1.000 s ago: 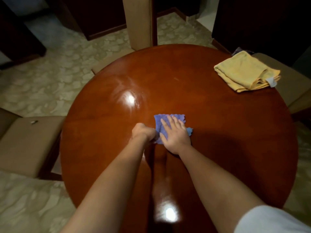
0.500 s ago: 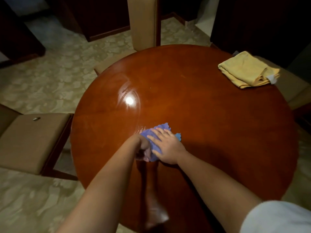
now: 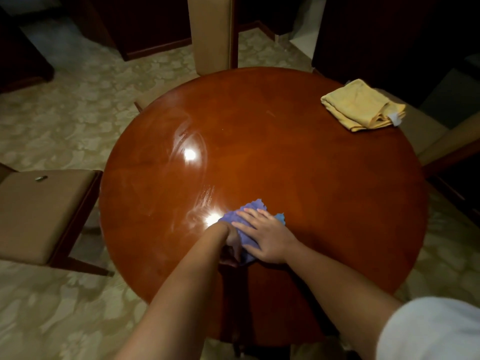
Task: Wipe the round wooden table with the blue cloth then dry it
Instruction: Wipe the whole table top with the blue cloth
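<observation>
head cam | looks fwd+down | close over table (image 3: 311, 190)

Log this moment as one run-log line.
phase: wiping | right hand: flat on blue cloth | left hand: grips cloth edge | round wooden table: wet streaks | yellow cloth: folded, untouched

Dim indoor scene, warm cast, light from overhead. Two hard glare spots on the glossy round table (image 3: 298, 178): one upper left of centre, one just left of the blue cloth (image 3: 255, 207); wet streaks catch the light around both. Dark arm shadows fall on the near tabletop. Corners and top edge sink to near black. Wide-angle bend curves the floor and the chair (image 3: 39, 216) at the left edge. Near forearms and the white sleeve (image 3: 428, 331) look soft; image slightly grainy.
</observation>
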